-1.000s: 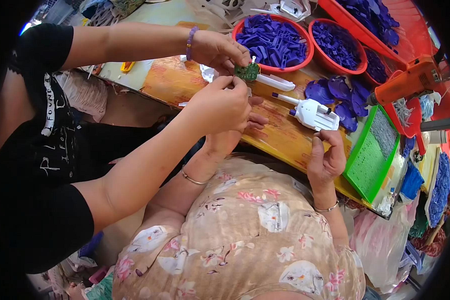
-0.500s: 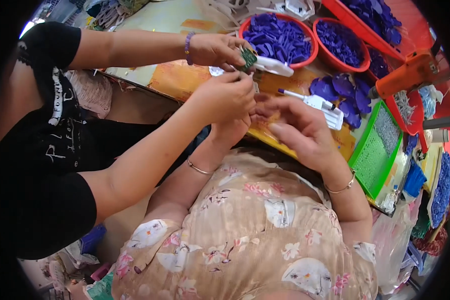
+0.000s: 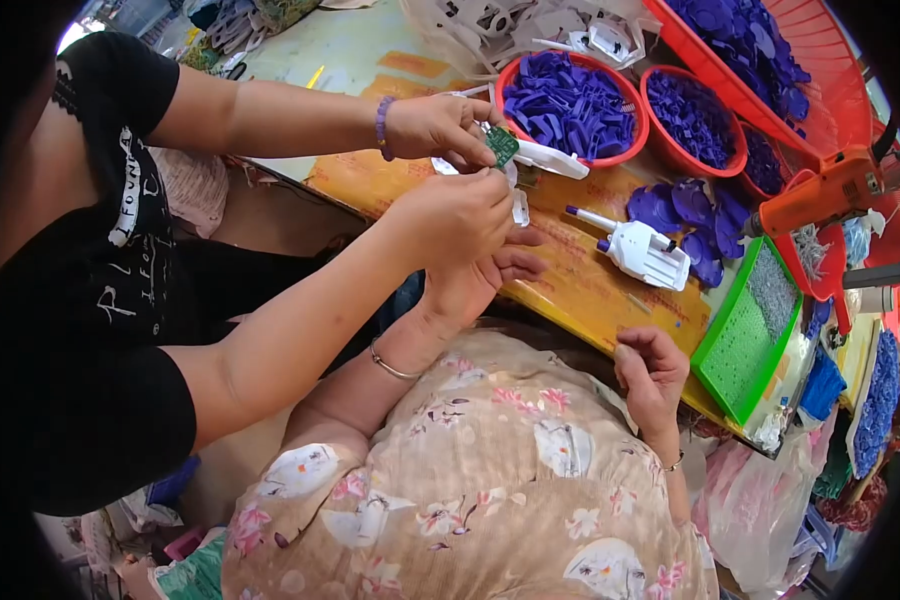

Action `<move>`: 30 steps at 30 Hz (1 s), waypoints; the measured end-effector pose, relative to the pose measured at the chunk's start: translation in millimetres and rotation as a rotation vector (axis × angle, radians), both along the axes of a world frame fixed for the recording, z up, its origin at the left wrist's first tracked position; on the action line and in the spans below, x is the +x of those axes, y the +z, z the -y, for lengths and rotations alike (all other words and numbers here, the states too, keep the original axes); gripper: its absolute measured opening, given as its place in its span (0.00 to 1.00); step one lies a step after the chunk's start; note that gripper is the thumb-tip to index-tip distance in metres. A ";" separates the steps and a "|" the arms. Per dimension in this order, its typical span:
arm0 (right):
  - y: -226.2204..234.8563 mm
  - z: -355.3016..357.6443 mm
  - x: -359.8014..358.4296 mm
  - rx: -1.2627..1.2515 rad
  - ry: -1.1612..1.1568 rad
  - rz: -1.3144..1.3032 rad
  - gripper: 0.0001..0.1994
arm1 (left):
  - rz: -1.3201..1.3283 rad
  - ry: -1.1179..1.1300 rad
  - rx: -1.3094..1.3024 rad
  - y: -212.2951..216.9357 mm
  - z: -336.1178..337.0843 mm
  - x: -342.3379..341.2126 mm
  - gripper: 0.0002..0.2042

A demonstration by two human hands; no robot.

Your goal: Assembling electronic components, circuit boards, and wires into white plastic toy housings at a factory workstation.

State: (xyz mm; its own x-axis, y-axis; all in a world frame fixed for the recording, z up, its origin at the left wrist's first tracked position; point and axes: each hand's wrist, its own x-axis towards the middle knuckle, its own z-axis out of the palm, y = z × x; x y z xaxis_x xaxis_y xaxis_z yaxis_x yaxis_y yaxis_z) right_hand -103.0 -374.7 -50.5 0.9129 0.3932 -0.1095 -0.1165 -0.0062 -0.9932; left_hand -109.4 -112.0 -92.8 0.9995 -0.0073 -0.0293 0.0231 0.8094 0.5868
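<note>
My left hand [image 3: 475, 285] lies palm up under the co-worker's wrist, fingers stretched out and nothing seen in it. Off to the right, at the table's front edge, my right hand [image 3: 655, 380] is loosely closed, with nothing visible between its fingers. A person in a black shirt, on my left, holds a small green circuit board [image 3: 501, 146] in the fingertips of both hands. Behind the board lies a white plastic part [image 3: 555, 160]. Nearer me on the table rests a white plastic housing [image 3: 645, 255] with a purple-tipped stem.
Red baskets [image 3: 642, 150] of purple plastic pieces stand at the back. Loose purple discs [image 3: 685, 205] lie beside the housing. An orange power driver [image 3: 820, 190] hangs at the right, above a green tray [image 3: 735, 350] of small metal parts. The co-worker's arms cross from the left.
My right hand has drawn back from beside my left hand toward the table's edge, its fingers curling in. My left hand's fingers now show stretched out. The co-worker still holds the board.
</note>
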 end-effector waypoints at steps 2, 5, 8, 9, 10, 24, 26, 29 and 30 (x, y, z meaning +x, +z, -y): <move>-7.3 4.2 0.5 -0.082 -0.075 0.153 0.04 | -0.006 0.019 0.021 -2.5 -1.6 -3.0 0.32; -20.9 12.2 -0.7 -0.175 -0.196 0.391 0.03 | -0.005 0.048 0.050 -2.5 -2.5 -2.5 0.31; -34.8 21.5 -6.5 -0.311 -0.236 0.580 0.03 | -0.026 0.062 0.049 1.4 -1.8 -3.1 0.31; -38.7 24.4 -8.5 -0.335 -0.247 0.661 0.03 | -0.053 0.062 0.035 3.0 -0.4 -2.8 0.30; -41.5 26.6 -9.0 -0.358 -0.258 0.741 0.02 | -0.054 0.066 0.043 3.5 -0.2 -2.7 0.30; -39.0 31.5 3.5 -0.182 -0.077 0.954 0.07 | -0.032 0.144 0.210 -1.0 3.5 -9.2 0.32; -38.2 31.6 4.8 -0.152 -0.066 0.955 0.08 | -0.082 0.170 0.280 -1.3 1.1 -8.7 0.33; -36.9 32.1 6.5 -0.133 -0.031 0.956 0.08 | -0.152 0.197 0.322 2.3 -3.0 -6.2 0.35; -36.2 31.1 8.4 -0.119 -0.025 0.968 0.09 | -0.170 0.200 0.299 2.9 -3.6 -5.5 0.35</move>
State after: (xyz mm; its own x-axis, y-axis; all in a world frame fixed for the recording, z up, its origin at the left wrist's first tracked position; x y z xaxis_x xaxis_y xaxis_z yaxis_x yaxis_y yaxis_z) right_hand -94.6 -405.8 -86.7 0.6373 0.4072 0.6543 0.7479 -0.1219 -0.6525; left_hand -114.9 -108.4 -90.0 0.9611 0.2208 -0.1660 -0.0002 0.6015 0.7988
